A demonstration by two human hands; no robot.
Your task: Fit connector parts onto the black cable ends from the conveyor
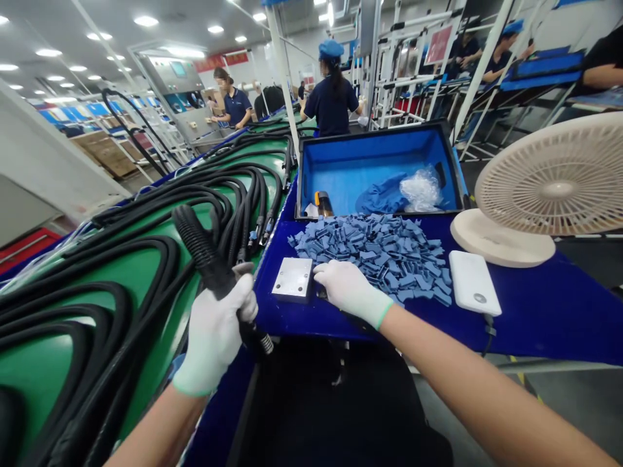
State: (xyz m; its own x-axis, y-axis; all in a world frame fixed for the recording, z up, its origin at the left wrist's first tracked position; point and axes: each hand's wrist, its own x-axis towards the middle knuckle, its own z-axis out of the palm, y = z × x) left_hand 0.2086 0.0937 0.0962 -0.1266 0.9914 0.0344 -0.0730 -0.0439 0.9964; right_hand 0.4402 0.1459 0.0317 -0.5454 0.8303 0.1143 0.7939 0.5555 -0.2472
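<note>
- Head view, the hands: the left hand (214, 331), in a white glove with a green cuff, was gripping a black cable (204, 259) by its ribbed rubber sleeve, fingers curled tightly round it. This held the cable's end up, clear of the belt, left of the blue rubber pieces (374, 256).
- The right hand (348, 292), gloved the same way, lay at the near edge of that pile, fingers lying flat and close together, pinching nothing that could be seen. A bare metal plate (292, 280) sat just left of the fingertips, perhaps as a flat working surface.
- Left of the pile, more black cables (146, 214) lay in long parallel loops on a green conveyor belt (63, 363), an arrangement that seemed meant to keep them from tangling.
- Beyond the pile stood a blue-lined case (379, 162) holding a clear plastic bag (421, 189) and blue cloth (382, 198).
- Right of the pile, a white power bank (474, 282) lay by a desk fan (549, 175), apparently angled toward the bench.
- Far beyond the pile, co-workers (333, 91) stood at the line.
</note>
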